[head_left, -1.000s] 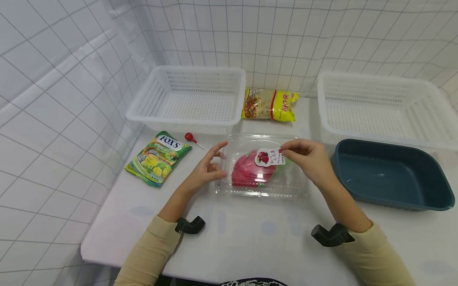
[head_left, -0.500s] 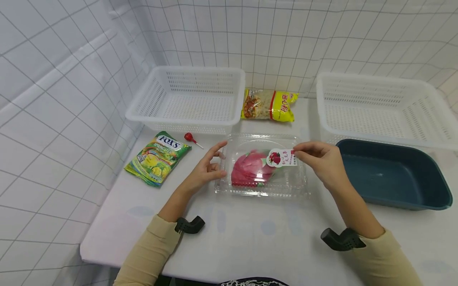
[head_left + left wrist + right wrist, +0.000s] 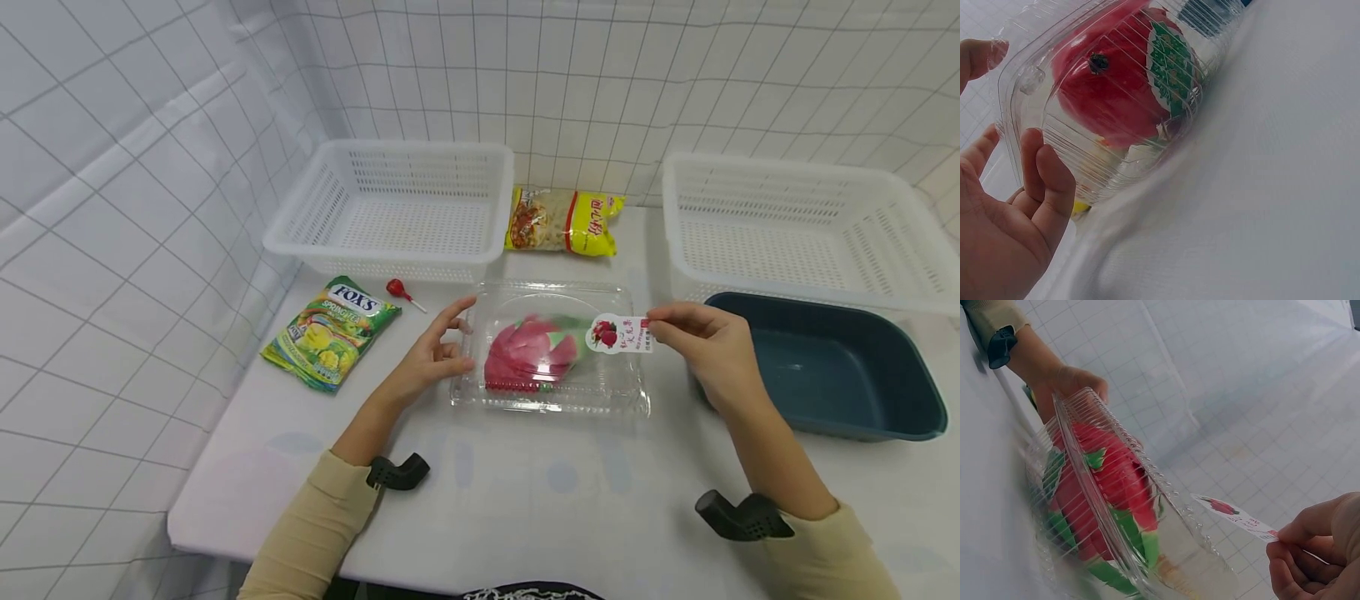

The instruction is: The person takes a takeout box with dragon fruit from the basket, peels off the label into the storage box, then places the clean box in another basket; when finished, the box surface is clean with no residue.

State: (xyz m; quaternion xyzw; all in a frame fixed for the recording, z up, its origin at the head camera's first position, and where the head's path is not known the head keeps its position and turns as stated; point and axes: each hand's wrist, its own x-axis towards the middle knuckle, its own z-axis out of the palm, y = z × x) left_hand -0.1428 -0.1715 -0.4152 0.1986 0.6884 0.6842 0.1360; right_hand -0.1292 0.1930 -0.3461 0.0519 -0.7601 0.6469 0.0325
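A clear plastic clamshell box (image 3: 615, 379) lies on the table with a pink and green dragon fruit (image 3: 528, 350) inside. My left hand (image 3: 427, 358) is at its left edge, fingers spread and fingertips touching the plastic; the left wrist view shows this hand (image 3: 1010, 219) close up. With thumb and forefinger my right hand (image 3: 712, 350) pinches the right end of a white label (image 3: 622, 333) printed with dragon fruit. In the right wrist view the label (image 3: 1232, 514) stands apart from the box, above its lid. A green sticker (image 3: 1171, 69) shows on the fruit's side.
A green candy bag (image 3: 330, 333) and a red lollipop (image 3: 397, 289) lie to the left. White baskets (image 3: 390, 254) (image 3: 810, 283) stand at the back, with a yellow-ended food bag (image 3: 566, 221) between. A dark blue basin (image 3: 832, 375) is at right.
My right hand has moved rightward with the label, from over the fruit to the right end of the lid. The left hand and the box have stayed in place.
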